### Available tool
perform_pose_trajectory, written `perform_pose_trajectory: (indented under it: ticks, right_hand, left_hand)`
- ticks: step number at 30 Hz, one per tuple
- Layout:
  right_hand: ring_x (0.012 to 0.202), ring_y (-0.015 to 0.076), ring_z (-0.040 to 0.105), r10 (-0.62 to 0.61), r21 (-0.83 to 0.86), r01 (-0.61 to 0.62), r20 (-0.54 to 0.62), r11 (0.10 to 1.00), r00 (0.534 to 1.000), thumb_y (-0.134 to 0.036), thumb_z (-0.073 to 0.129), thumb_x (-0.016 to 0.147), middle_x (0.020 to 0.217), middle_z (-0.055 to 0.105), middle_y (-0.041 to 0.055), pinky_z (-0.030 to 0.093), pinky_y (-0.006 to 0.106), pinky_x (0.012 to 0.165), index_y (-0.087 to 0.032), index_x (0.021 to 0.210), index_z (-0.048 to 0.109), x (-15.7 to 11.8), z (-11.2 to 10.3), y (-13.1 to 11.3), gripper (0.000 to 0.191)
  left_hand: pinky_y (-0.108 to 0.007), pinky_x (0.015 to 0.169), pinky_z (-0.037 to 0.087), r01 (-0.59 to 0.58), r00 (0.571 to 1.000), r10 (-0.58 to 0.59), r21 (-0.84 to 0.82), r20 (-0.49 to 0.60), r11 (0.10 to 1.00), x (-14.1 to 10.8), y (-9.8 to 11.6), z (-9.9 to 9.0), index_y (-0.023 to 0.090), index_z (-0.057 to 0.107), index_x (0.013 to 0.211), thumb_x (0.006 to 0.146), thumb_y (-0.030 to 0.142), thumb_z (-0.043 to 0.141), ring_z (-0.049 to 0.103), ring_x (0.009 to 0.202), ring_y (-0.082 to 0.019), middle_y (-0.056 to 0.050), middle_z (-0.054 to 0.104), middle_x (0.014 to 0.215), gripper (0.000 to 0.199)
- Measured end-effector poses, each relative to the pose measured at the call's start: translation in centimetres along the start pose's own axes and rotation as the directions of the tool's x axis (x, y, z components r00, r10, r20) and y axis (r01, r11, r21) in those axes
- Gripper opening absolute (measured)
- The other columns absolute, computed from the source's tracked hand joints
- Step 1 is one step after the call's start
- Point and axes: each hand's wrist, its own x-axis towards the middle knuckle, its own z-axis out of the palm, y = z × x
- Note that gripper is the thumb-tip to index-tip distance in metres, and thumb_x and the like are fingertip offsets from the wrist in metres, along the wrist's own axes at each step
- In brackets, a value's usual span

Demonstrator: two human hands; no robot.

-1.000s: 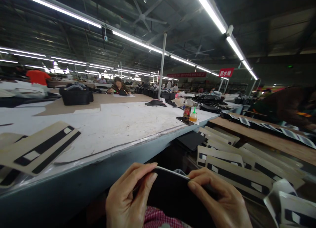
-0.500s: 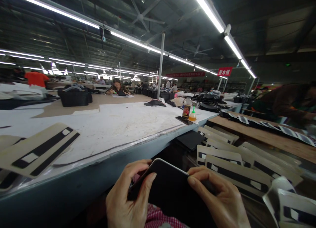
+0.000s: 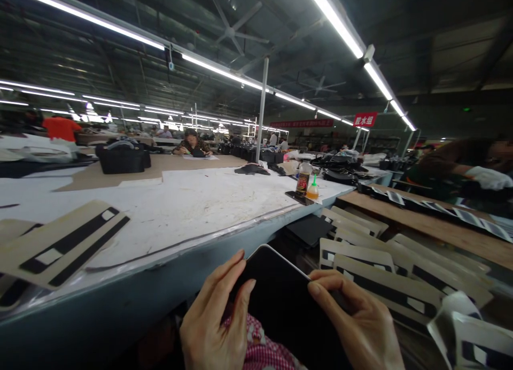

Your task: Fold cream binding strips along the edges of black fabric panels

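Note:
A black panel (image 3: 284, 300) with a pale edge and a rounded corner is held up in front of me, at the bottom middle. My right hand (image 3: 356, 316) pinches its upper right edge between thumb and fingers. At its left side is my left hand (image 3: 218, 311), fingers extended along the rounded corner and thumb apart on the near face; the fingertips touch or nearly touch the edge. The panel's lower part runs out of view, over red checked cloth (image 3: 262, 348).
Beige panels with black strips (image 3: 385, 276) lie overlapping at the right, and another beige panel (image 3: 76, 241) on the white table (image 3: 192, 199) at left. A dark bottle (image 3: 303, 180) and a green-tipped bottle (image 3: 313, 188) stand near its edge. People work beyond.
The black panel's corner has risen and shifted slightly right. My left fingers have straightened and spread from the thumb. At the far right, a person's arm with white material has moved.

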Motion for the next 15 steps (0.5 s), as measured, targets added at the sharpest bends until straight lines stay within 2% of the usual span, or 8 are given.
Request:
perform_pose_trajectory:
  ticks: [4,7,10,12,15]
  right_hand:
    - [0.085,0.0220,0.071,0.004,0.012,-0.004,-0.009,1.000,1.000,-0.039,0.078,0.078,0.086,0.076,0.0013,0.050,0.027,0.081,-0.024,0.061,0.071,0.0,0.0,0.3,0.024]
    - [0.083,0.0217,0.070,0.004,0.005,-0.004,-0.018,1.000,1.000,-0.039,0.077,0.078,0.086,0.076,0.0011,0.050,0.027,0.080,-0.024,0.061,0.070,0.0,0.2,0.2,0.024]
    - [0.081,0.0209,0.069,-0.016,0.014,0.016,-0.005,1.000,1.000,-0.038,0.077,0.078,0.084,0.076,0.0007,0.050,0.027,0.078,-0.024,0.060,0.071,0.0,0.3,0.1,0.023]
    - [0.080,0.0208,0.069,-0.035,0.018,0.035,0.010,0.999,0.999,-0.037,0.076,0.079,0.083,0.075,0.0006,0.050,0.027,0.078,-0.025,0.061,0.071,0.0,0.2,0.1,0.023]
    - [0.081,0.0208,0.069,-0.057,0.003,0.057,0.029,0.998,0.998,-0.036,0.076,0.081,0.083,0.076,0.0004,0.050,0.027,0.076,-0.025,0.062,0.071,-0.2,0.1,0.1,0.022]
  left_hand:
    - [-0.018,0.108,0.050,-0.048,0.998,0.047,-0.025,-0.049,0.999,-0.2,0.0,0.5,0.017,0.072,0.123,0.091,0.003,0.069,0.075,0.111,-0.013,-0.008,0.076,0.128,0.035]
    - [-0.016,0.105,0.051,-0.080,0.992,0.077,-0.030,-0.101,0.996,-0.1,0.1,0.9,0.017,0.074,0.115,0.091,0.005,0.070,0.076,0.106,-0.012,-0.007,0.078,0.123,0.028]
    - [-0.013,0.096,0.054,0.059,0.994,-0.069,-0.113,-0.090,0.992,0.3,0.3,1.0,0.023,0.072,0.098,0.092,0.014,0.071,0.077,0.100,-0.010,-0.001,0.080,0.113,0.010]
    - [-0.013,0.090,0.057,0.170,0.983,-0.179,-0.174,-0.040,0.970,0.8,0.4,0.9,0.026,0.070,0.091,0.092,0.021,0.071,0.077,0.094,-0.010,0.004,0.081,0.105,0.006]
    - [-0.015,0.081,0.058,0.234,0.972,-0.229,-0.206,0.046,0.950,1.7,0.5,0.5,0.029,0.072,0.088,0.091,0.025,0.072,0.077,0.087,-0.010,0.007,0.080,0.097,0.006]
